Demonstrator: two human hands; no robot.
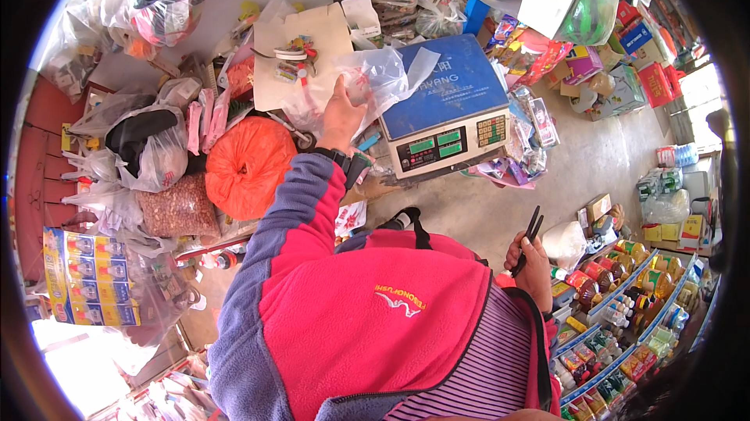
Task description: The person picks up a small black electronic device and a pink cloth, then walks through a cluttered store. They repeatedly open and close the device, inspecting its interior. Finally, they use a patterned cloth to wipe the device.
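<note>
My left hand (344, 118) reaches forward over the counter, its fingers at the near edge of a clear plastic bag (383, 77), which it seems to grip. The bag lies crumpled between a tan paper sheet (269, 81) and a blue-topped electronic scale (461, 69) with lit green displays. Small trinkets and a key-like bundle (297, 54) rest on the paper. Lower right, my right hand (535, 269) is closed round a black two-pronged tool (533, 226) like tongs, its prongs pointing up and away. The fingers partly hide its lower end.
Left of my arm, an orange plastic bag (250, 163) and a sack of reddish nuts (181, 206) crowd the counter. Packages (539, 120) flank the scale. Bottle-filled shelves (617, 304) stand by my right side; grey floor (594, 155) stretches beyond the counter.
</note>
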